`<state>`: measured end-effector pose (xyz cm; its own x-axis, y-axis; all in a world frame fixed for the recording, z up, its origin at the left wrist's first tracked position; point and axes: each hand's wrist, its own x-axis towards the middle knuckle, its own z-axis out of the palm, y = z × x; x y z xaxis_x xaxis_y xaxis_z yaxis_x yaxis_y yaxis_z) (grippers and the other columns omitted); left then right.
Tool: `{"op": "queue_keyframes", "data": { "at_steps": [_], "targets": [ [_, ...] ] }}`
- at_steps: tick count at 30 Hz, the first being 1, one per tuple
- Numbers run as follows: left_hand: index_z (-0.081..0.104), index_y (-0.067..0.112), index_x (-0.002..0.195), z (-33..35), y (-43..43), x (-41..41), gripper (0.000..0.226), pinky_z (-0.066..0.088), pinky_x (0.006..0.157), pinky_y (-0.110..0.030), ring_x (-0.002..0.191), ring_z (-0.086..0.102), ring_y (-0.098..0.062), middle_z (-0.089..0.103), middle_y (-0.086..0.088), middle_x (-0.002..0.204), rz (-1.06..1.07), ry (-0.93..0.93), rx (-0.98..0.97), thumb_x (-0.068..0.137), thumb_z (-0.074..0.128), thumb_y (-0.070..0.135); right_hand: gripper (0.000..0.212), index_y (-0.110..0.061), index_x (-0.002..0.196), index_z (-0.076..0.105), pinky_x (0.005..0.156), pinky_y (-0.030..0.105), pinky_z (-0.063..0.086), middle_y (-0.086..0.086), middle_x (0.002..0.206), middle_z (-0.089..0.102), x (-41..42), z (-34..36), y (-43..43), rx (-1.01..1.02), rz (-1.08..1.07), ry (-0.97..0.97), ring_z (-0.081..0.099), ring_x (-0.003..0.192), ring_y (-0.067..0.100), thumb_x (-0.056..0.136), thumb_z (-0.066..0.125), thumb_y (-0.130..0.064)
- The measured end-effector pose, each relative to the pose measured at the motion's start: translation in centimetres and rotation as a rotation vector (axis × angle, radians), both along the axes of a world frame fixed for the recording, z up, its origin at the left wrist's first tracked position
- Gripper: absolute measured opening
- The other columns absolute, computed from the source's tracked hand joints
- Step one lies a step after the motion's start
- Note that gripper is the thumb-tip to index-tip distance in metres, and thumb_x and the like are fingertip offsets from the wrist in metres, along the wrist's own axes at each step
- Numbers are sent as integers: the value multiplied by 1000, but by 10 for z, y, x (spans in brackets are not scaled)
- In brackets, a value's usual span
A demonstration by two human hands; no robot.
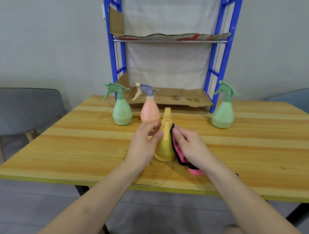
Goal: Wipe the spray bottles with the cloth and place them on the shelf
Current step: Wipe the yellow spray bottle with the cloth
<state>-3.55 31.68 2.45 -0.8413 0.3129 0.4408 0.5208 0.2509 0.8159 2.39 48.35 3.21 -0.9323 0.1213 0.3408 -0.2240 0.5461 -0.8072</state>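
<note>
Wiping step: left hand (143, 145) fingers (149, 126) wrapped round yellow bottle (164, 150) on desk (75, 148); right hand (191, 146) grips cloth (179, 154) against its side. Next: finish wipe, lift to shelf (178, 94).

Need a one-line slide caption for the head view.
Left hand holds the yellow bottle on the table; right hand presses the cloth against it.

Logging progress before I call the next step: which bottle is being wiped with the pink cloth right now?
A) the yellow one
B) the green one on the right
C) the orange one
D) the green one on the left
A: the yellow bottle stands between the hands, with the left hand gripping it and the right hand holding the pink cloth against its side.
</note>
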Motion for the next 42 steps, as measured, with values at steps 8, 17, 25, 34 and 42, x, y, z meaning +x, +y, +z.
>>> {"op": "queue_keyframes", "data": {
  "at_steps": [8, 17, 25, 34, 42],
  "targets": [
    [64, 29, 132, 1, -4, 6, 34, 53, 106, -44, 118, 65, -8, 71, 14, 124, -54, -91, 41, 99, 68, 31, 34, -36, 140, 63, 87, 15, 48, -27, 112, 74, 12, -11, 8, -48, 43, -48, 67, 105, -4, 109, 52, -28],
    [70, 24, 127, 3, -7, 4, 29, 52, 107, -47, 116, 67, -11, 75, 11, 118, -101, -157, 107, 99, 69, 25, 41, -35, 146, 57, 96, 21, 52, -22, 119, 74, 12, -9, 1, -80, 3, 2, 67, 110, -5, 105, 59, -32],
    [69, 26, 126, -3, -1, 7, 27, 52, 106, -50, 117, 66, -13, 74, 10, 119, -96, -166, 133, 99, 68, 30, 39, -40, 140, 63, 102, 32, 53, -21, 122, 73, 20, -15, 15, 68, -75, -87, 66, 113, 0, 101, 64, -38],
    [61, 50, 117, -4, -2, 12, 28, 48, 112, -44, 123, 61, -10, 66, 17, 122, -67, -116, 120, 102, 64, 27, 38, -39, 143, 60, 89, 20, 51, -25, 112, 75, 14, -11, 5, 42, -34, -27, 67, 103, -4, 105, 58, -36],
    [58, 41, 137, -12, -3, 17, 39, 47, 109, -33, 124, 58, -2, 62, 17, 131, -60, -137, 93, 100, 67, 29, 48, -44, 147, 54, 99, 32, 53, -23, 117, 74, 24, -16, 16, 177, -75, -92, 67, 108, 2, 100, 65, -37]
  ]
}}
